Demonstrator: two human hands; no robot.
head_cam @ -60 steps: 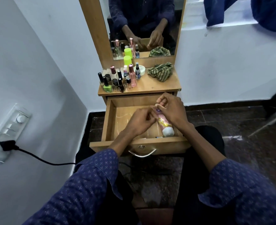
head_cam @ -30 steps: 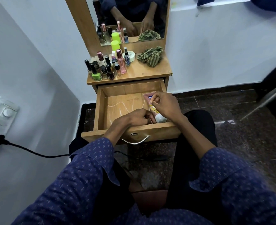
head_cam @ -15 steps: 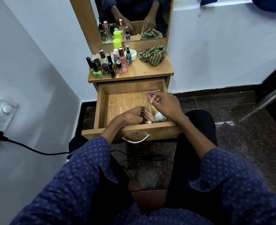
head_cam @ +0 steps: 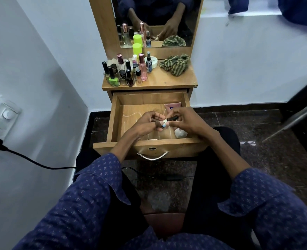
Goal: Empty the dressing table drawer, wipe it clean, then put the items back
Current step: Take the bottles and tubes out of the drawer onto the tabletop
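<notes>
A small bottle (head_cam: 167, 121) — dark slim cap, pale squarish body — is pinched between both hands above the open wooden drawer (head_cam: 150, 144). The right hand (head_cam: 187, 121) grips the cap end; the left hand (head_cam: 145, 123) closes its fingertips on the body. Under them a pink soft tube (head_cam: 172, 106) lies along the drawer's right side. On the tabletop (head_cam: 167, 80) stand glossy nail-polish bottles (head_cam: 123, 73) beside a crumpled striped cloth (head_cam: 175, 64).

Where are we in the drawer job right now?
Drawer is open and mostly bare; bottles and the cloth sit on top. Both hands, left hand and right hand, hold a small bottle over it. A tube lies inside. Remaining items are left; wiping can't be judged.
</notes>
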